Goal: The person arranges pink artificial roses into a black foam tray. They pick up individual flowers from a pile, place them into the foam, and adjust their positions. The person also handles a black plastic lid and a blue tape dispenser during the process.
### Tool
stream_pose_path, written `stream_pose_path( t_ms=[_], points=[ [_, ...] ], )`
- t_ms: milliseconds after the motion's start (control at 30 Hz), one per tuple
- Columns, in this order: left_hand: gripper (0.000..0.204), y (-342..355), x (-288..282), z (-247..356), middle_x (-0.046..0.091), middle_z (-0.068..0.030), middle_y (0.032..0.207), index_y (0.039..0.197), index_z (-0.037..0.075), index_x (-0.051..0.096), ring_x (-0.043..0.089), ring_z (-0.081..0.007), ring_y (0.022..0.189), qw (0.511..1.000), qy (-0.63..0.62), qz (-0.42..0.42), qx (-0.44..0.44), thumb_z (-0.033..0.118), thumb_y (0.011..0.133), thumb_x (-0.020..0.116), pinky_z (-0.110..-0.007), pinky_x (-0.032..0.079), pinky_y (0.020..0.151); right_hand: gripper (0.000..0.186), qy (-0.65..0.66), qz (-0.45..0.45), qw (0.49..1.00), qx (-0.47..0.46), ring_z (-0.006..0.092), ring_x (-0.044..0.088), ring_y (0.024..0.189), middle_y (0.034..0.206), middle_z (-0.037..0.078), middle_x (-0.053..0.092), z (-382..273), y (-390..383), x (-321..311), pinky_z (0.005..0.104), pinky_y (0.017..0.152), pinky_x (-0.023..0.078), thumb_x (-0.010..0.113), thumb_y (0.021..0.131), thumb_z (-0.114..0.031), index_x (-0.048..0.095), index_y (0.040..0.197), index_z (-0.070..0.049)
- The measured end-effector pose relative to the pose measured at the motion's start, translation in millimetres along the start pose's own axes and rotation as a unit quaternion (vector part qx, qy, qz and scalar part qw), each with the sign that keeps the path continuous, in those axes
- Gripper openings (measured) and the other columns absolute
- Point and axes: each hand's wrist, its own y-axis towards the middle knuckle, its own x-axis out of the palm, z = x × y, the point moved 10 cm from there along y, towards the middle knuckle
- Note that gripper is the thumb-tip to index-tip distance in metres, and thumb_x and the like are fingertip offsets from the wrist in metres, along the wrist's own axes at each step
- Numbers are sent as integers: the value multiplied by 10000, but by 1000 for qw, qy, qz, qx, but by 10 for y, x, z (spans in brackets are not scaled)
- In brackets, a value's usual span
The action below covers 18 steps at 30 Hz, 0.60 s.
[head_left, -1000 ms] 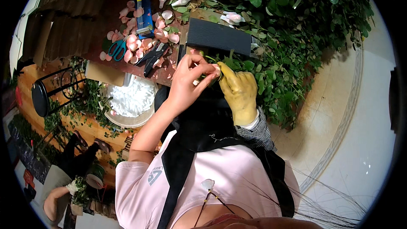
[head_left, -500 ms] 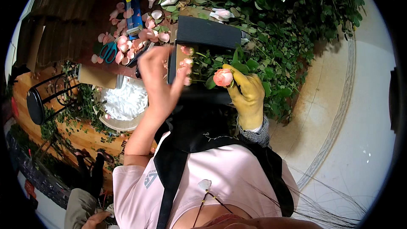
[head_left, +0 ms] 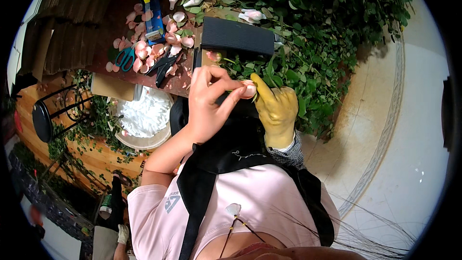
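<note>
A pink rose is held upright between my two hands, in front of my black apron. My right hand, in a yellow glove, is closed around the rose just below its head. The fingertips of my bare left hand pinch the outer petals on the bloom's left side. Just beyond my left hand, another pink rose lies beside a black ridged block; my hand covers the spot nearer to me. The held rose's stem is mostly hidden.
Loose pink petals, teal-handled scissors, black shears and a blue tape dispenser lie on the table at left. Leafy stems heap at right. White pieces fill a basin; a black stool stands farther left.
My left hand has come right, from open and blurred over the table edge to pinching the rose's petals. My right hand has turned slightly, still holding the rose.
</note>
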Motion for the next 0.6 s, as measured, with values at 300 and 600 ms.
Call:
stream_pose_path(
  t_ms=[300, 600],
  points=[
    [206, 204, -337, -138, 571, -56, 788, 758, 53, 673, 536, -263, 764, 983, 177, 29, 20, 186, 759, 830, -392, 420, 685, 407, 263, -74, 951, 145, 259, 693, 741, 867, 102, 745, 286, -36, -31, 349, 710, 518, 685, 779, -32, 726, 1182, -74],
    [405, 115, 395, 242, 636, -56, 1138, 1102, 89, 724, 574, -262, 1047, 960, -204, -167, 91, 248, 755, 859, -386, 467, 921, 240, 434, -275, 834, 201, 132, 682, 731, 805, 65, 717, 378, -109, 23, 273, 667, 521, 708, 923, -131, 723, 1132, -16]
  ],
)
